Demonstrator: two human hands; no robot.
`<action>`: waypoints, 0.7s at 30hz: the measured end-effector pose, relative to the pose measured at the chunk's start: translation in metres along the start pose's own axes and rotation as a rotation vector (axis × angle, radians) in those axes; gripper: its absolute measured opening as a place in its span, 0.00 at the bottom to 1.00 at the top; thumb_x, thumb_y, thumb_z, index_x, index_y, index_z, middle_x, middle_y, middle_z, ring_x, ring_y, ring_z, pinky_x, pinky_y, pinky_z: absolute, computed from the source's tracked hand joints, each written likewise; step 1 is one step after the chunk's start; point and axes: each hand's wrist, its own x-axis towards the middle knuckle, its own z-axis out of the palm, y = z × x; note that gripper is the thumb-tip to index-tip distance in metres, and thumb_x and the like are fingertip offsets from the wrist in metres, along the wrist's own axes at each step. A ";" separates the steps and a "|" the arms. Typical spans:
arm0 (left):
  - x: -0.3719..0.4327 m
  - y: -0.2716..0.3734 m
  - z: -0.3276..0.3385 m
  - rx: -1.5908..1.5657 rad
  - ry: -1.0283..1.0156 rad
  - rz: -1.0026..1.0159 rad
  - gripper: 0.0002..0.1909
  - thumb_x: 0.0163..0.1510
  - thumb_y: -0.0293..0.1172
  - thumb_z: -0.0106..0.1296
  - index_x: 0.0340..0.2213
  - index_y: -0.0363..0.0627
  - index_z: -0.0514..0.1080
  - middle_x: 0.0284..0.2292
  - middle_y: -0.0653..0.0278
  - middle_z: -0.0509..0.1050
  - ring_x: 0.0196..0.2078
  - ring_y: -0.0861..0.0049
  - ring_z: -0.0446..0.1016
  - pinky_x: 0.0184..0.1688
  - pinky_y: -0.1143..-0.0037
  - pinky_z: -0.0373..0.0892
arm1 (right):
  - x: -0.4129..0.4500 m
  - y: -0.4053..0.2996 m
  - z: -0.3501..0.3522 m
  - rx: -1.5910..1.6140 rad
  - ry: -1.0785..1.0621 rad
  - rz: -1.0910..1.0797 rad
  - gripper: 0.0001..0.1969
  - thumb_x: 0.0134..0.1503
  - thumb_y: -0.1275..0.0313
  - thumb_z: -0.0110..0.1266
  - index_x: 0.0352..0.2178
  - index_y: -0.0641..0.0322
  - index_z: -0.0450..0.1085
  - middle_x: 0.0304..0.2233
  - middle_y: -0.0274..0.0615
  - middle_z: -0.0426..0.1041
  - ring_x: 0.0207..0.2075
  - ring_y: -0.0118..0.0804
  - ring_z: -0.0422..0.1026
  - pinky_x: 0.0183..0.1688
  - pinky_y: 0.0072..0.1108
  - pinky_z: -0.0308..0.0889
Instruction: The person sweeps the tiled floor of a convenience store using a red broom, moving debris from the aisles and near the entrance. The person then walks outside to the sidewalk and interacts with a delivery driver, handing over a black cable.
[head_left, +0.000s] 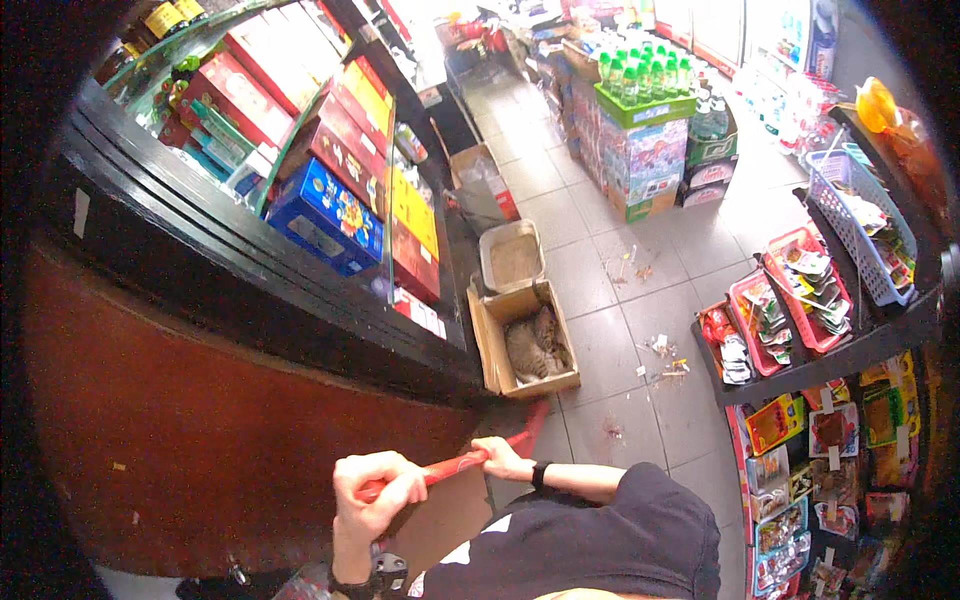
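Both of my hands grip a long red handle that slants across the front of my body. My left hand, with a watch at its wrist, is closed around the handle's near end. Farther along it, my right hand, with a black band at the wrist, wraps the shaft. The handle's far part runs down beside a cardboard box and blurs near the floor; its tip cannot be made out. Striped tabby fur of a cat shows inside that box. Small litter scraps lie on the grey tile floor.
A dark glass-shelved counter with boxed goods runs along the left. Behind the cat's box sits a sand-filled tray. Stacked cartons carry green-capped bottles. At right, a rack holds plastic baskets of packets.
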 end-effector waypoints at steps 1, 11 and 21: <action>0.000 0.004 -0.015 0.051 -0.030 -0.023 0.08 0.44 0.17 0.47 0.14 0.30 0.69 0.16 0.57 0.73 0.19 0.79 0.72 0.24 0.80 0.67 | 0.000 -0.009 0.006 0.012 0.073 -0.005 0.07 0.43 0.81 0.49 0.20 0.67 0.57 0.18 0.55 0.61 0.23 0.53 0.64 0.28 0.33 0.60; 0.053 -0.062 -0.141 -0.367 -0.012 0.220 0.13 0.56 0.31 0.47 0.20 0.44 0.60 0.13 0.67 0.61 0.14 0.77 0.64 0.23 0.73 0.68 | 0.109 -0.019 0.083 -0.121 0.216 0.144 0.10 0.42 0.73 0.49 0.28 0.65 0.63 0.28 0.57 0.68 0.35 0.58 0.67 0.36 0.39 0.62; 0.028 -0.111 -0.153 -0.387 0.019 0.302 0.14 0.59 0.28 0.40 0.20 0.48 0.56 0.12 0.73 0.54 0.12 0.86 0.51 0.20 0.81 0.61 | 0.105 0.008 0.125 -0.151 0.380 0.168 0.11 0.42 0.69 0.57 0.24 0.66 0.66 0.25 0.56 0.71 0.31 0.56 0.72 0.31 0.38 0.65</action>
